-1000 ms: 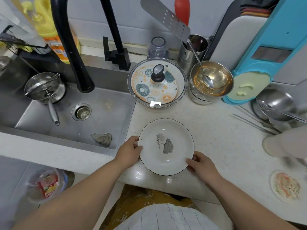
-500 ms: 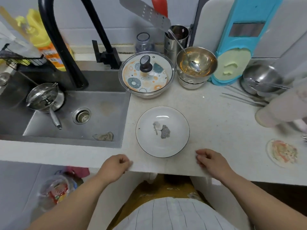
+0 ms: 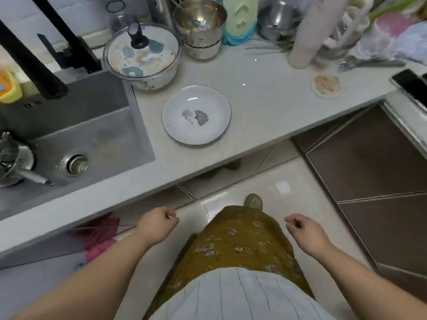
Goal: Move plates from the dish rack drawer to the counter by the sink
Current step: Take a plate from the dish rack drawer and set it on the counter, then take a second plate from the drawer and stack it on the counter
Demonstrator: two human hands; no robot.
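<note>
A white plate point(image 3: 196, 114) with a grey leaf print and a thin dark rim lies flat on the pale counter point(image 3: 261, 98), just right of the steel sink point(image 3: 76, 135). My left hand point(image 3: 157, 226) hangs below the counter edge over the floor, fingers curled in, nothing in it. My right hand point(image 3: 305, 232) is also off the counter, well below and right of the plate, fingers loosely curled and empty. No dish rack drawer shows in this view.
A lidded glass pot point(image 3: 142, 56) and stacked steel bowls point(image 3: 199, 21) stand behind the plate. A black faucet point(image 3: 32, 58) arches over the sink; a strainer point(image 3: 13, 158) lies in it. Cutlery, a pale cylinder point(image 3: 307, 31) and a round coaster point(image 3: 326, 85) crowd the right. Brown cabinet fronts point(image 3: 369, 162) stand at right.
Both hands let go of the plate and drew back off the counter toward my body. The view has pulled back and tilted; the plate stays where it was set.
</note>
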